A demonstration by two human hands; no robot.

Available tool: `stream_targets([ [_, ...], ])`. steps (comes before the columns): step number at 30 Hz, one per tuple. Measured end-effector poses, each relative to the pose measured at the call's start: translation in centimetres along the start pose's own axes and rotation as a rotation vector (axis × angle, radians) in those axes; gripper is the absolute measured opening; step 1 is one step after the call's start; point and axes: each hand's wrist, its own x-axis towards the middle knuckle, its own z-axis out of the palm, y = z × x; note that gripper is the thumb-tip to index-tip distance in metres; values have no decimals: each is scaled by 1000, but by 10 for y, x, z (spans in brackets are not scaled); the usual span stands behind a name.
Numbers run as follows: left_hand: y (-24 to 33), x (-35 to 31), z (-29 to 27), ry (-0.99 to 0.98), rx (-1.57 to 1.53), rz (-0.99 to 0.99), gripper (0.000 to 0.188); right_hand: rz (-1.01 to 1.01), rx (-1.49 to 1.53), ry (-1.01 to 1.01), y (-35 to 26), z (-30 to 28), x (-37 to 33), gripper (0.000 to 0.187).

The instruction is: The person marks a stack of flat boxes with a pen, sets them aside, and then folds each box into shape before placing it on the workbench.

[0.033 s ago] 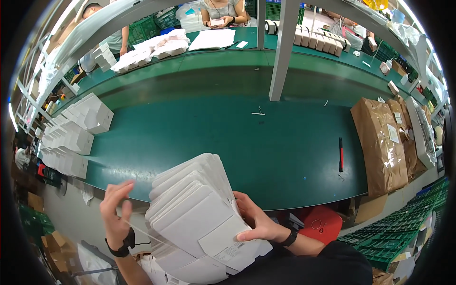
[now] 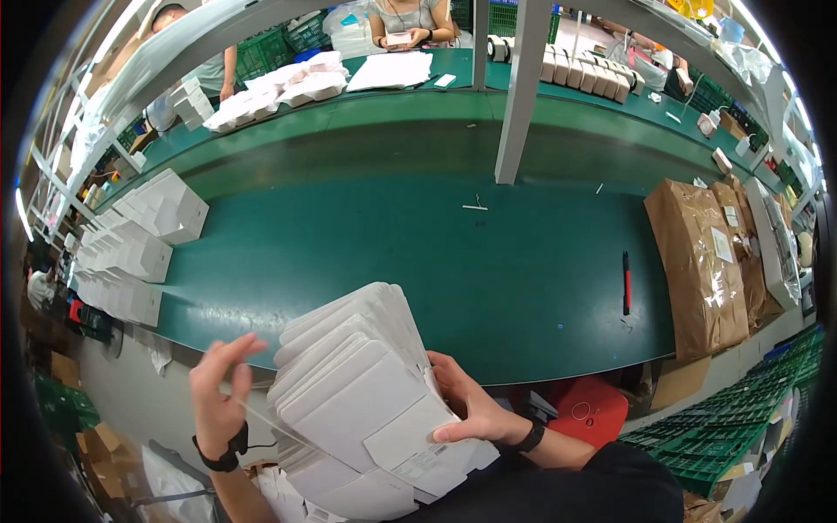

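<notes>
Centrally, the right hand [image 2: 475, 408] is gripping a stack [image 2: 349, 392] at the near edge of the green table [image 2: 366, 235], the left hand [image 2: 222, 388] beside it is holding blurred fingers apart, boxes [image 2: 180, 209] and parcels [image 2: 697, 279] are flanking the table, and people [image 2: 410, 17] are showing behind the far bench [image 2: 466, 68].

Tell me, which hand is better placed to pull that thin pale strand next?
Probably the left hand: the thin pale strand runs straight from it to the stack of flat white cardboard pieces, while the right hand grips that stack.
</notes>
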Motion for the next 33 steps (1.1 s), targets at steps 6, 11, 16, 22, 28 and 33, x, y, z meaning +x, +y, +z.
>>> stream_targets([
  [6,-53,19,18,-17,245,103,27,81,81,-39,-3,7,1,131],
  [11,-70,28,-1,95,174,145,24,120,98,-84,0,2,-5,129],
  [16,-50,8,13,-173,328,418,23,-21,8,175,-38,-23,-21,127],
  [22,-15,15,28,-473,-111,83,28,-101,-71,274,-47,-42,-40,128],
  [28,-13,35,61,-581,-139,-77,47,-92,-78,281,-35,-61,-56,126],
  [33,9,21,79,-715,-506,80,80,-54,119,374,-14,-92,-85,121],
])
